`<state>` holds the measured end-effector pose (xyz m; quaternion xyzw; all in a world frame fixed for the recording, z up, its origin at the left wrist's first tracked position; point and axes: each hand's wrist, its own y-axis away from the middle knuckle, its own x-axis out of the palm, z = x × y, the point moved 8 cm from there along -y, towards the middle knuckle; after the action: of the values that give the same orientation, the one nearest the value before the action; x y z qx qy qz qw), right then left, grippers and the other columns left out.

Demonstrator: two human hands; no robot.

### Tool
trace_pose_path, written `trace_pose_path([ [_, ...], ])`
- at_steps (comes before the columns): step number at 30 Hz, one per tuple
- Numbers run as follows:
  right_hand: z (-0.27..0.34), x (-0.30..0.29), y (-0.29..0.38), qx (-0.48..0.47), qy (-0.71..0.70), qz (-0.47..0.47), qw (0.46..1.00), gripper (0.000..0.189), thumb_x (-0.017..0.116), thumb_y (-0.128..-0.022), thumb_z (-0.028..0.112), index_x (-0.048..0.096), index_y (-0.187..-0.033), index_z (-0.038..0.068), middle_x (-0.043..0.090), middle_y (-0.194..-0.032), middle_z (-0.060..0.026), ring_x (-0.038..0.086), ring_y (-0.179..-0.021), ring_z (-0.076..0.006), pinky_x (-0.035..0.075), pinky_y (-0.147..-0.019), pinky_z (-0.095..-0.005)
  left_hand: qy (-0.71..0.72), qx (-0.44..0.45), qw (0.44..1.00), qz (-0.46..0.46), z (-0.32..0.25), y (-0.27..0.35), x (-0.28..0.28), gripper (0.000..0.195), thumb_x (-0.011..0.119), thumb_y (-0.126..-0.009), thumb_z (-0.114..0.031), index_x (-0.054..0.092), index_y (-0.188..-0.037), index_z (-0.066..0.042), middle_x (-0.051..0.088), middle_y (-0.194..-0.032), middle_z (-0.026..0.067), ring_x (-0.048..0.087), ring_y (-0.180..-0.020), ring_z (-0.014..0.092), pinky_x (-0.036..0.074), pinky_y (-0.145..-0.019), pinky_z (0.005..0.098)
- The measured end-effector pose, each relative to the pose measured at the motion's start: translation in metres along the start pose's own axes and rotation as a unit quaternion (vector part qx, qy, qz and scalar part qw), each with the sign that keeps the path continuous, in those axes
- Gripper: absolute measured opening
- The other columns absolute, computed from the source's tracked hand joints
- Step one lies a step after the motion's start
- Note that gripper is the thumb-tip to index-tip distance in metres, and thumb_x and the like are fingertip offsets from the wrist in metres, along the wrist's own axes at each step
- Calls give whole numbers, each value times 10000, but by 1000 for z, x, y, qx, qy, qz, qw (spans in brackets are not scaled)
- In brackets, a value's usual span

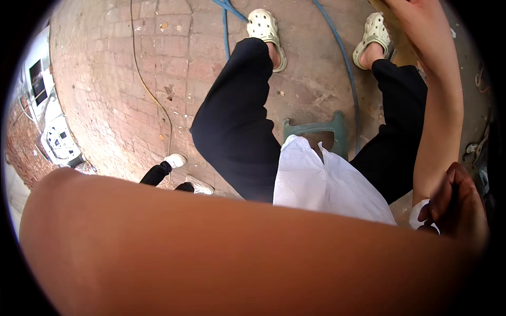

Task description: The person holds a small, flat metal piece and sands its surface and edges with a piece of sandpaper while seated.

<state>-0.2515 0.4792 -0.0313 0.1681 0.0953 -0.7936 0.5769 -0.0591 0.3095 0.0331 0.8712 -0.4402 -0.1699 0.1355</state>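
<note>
My left forearm crosses the whole lower part of the view, and my left hand (454, 201) is at the far right. Its fingers are curled beside a bit of white cloth (419, 215) at my right upper arm; whether they grip it is unclear. My right arm extends up the right side, and my right hand (409, 2) is mostly cut off by the top edge, so what it holds is hidden. White cloth (316, 181) hangs between my knees, over the front of a green plastic stool (316, 128). I wear black trousers and cream clogs.
Blue hoses (343, 49) run over the brick paving (170, 47) near my feet. A thin yellowish cable (148, 91) lies to the left. Another person's white shoes (176, 160) and dark trouser legs stand at lower left. A white perforated plastic item (60, 139) is at far left.
</note>
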Motion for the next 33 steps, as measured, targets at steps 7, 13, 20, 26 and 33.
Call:
trace_pose_path([
  [7,-10,-4,-3,21,6,13,1000,157,649,-848,105,547,-770,13,525,-643,15,474,-586,-38,371,-518,-191,-62,7,998,-21,6,-19,-19,285,588,-832,-291,635,-782,-14,567,-673,130,560,-659,279,422,-624,390],
  [13,-10,-8,-11,46,-69,55,995,241,677,-805,137,555,-846,-66,607,-782,-83,518,-669,-129,442,-612,-289,-99,-33,991,-85,33,-35,-56,304,583,-846,-291,635,-767,-2,573,-658,145,574,-652,290,435,-625,392],
  [20,-33,-35,-10,56,-46,6,997,184,682,-843,175,572,-832,27,556,-730,37,490,-675,-24,393,-601,-189,172,2,833,-526,111,16,-155,329,578,-863,-291,635,-749,12,580,-640,161,589,-644,302,449,-626,393],
  [26,-22,-39,-10,56,-67,-60,994,184,691,-818,164,581,-798,17,571,-703,25,494,-639,-34,393,-566,-194,330,91,557,-757,171,90,-158,327,455,-895,-137,394,-607,6,404,-596,13,362,-566,94,301,-509,266],
  [33,-18,-10,10,137,-209,-1,968,162,690,-835,133,558,-827,39,559,-735,31,504,-666,-20,402,-595,-175,351,37,520,-778,178,98,-157,463,398,-944,-311,341,-576,-36,299,-546,-9,268,-534,84,218,-497,265],
])
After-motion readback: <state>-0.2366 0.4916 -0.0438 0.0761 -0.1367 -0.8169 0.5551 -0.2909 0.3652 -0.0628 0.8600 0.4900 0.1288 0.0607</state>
